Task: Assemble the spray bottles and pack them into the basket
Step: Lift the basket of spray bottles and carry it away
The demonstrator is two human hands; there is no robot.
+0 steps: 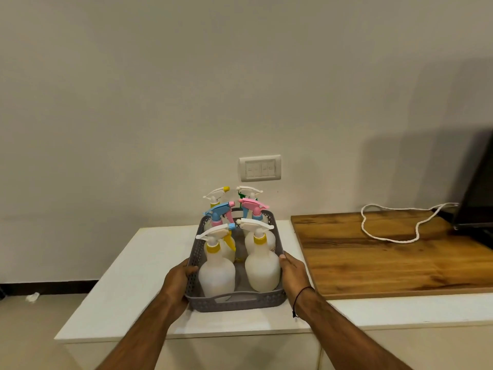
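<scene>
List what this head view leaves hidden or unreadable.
- Back-row bottles: bodies hidden behind the nearer bottles; only their spray heads show.
- Basket floor: mostly covered by bottles, so loose parts inside cannot be ruled out.
- Left hand and right hand: fingertips are hidden by the basket walls, so the grip is unclear.
- Dark object at right: cut off by the frame edge, unidentifiable.
- Wall switch: markings too small.

One grey basket (pixel 234 303) stands on the white tabletop (pixel 128 284), and six spray bottles stand upright inside it in three pairs. The two nearest have yellow collars (pixel 216 273) (pixel 262 268), the middle two have blue (pixel 220 212) and pink (pixel 253 206) triggers, and the two at the 12 o'clock end have white triggers (pixel 216 194) (pixel 249 192) (their bodies are mostly hidden). Two hands, left (pixel 177 281) and right (pixel 293 273). One white cord (pixel 389 222) at 2 o'clock, one wall switch plate (pixel 260 168).
</scene>
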